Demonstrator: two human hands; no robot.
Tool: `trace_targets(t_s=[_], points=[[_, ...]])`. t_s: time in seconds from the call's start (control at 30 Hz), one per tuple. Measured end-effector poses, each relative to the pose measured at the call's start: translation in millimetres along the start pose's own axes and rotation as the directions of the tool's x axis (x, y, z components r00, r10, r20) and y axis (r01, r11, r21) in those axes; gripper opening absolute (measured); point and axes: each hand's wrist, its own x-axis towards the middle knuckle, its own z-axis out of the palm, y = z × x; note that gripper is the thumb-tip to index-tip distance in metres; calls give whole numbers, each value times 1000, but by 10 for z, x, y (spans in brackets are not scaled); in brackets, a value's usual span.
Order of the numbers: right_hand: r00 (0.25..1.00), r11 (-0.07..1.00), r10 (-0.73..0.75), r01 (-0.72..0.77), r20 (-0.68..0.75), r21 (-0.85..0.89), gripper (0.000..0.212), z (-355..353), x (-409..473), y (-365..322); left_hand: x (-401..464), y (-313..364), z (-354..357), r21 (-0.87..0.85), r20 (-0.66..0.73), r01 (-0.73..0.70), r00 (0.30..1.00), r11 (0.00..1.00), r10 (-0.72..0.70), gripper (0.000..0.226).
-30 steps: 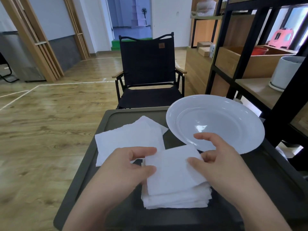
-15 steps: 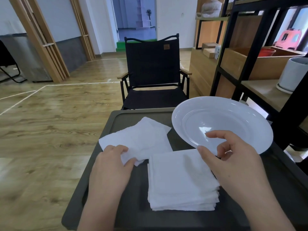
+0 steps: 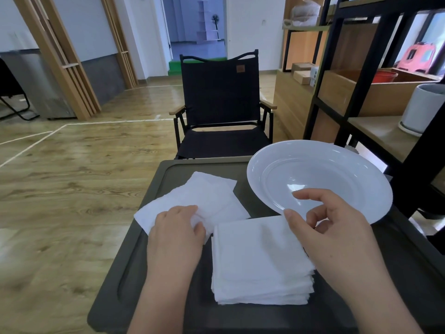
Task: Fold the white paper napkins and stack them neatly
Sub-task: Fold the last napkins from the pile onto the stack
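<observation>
Napkin folded a second ago now tops the stack [image 3: 260, 259], so my left hand [image 3: 177, 235] pinches the next unfolded napkin [image 3: 204, 198] while my right hand [image 3: 337, 235] hovers open, empty.

A stack of folded white napkins [image 3: 261, 262] sits at lower centre of the frame, roughly square, its layered edges showing along the right and bottom sides, fairly even. To its upper left lie loose unfolded white napkins [image 3: 204, 198], flat and turned diagonally, overlapping one another, their lower edge crumpled just beside the stack's upper left corner.
</observation>
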Motion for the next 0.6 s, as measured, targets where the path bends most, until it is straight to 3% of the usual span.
trace_targets(t_s=[0.17, 0.37, 0.47, 0.53, 0.57, 0.6], points=[[1000, 1000, 8, -8, 3, 12, 23, 18, 4, 10, 24, -13, -11, -86, -113, 56, 991, 995, -66, 32], [999, 1000, 6, -7, 39, 24, 19, 37, -5, -14, 4, -26, -15, -89, -112, -8, 994, 996, -2, 17], [997, 998, 5, -9, 75, 57, 16, 42, -25, -46, -53, 80, -114, -221, -160, -3, 987, 975, -33, 18], [993, 995, 10, -22, 114, 97, 14, 45, -46, -89, -82, 175, -246, -470, -179, 55, 971, 881, -156, 19], [991, 992, 15, -32, 137, 123, 13, 51, -57, -110, -93, 225, -338, -644, -149, 85, 961, 760, -234, 20], [987, 988, 17, -41, 161, 150, 12, 58, -69, -135, -114, 277, -447, -815, -85, 102, 953, 571, -291, 20]])
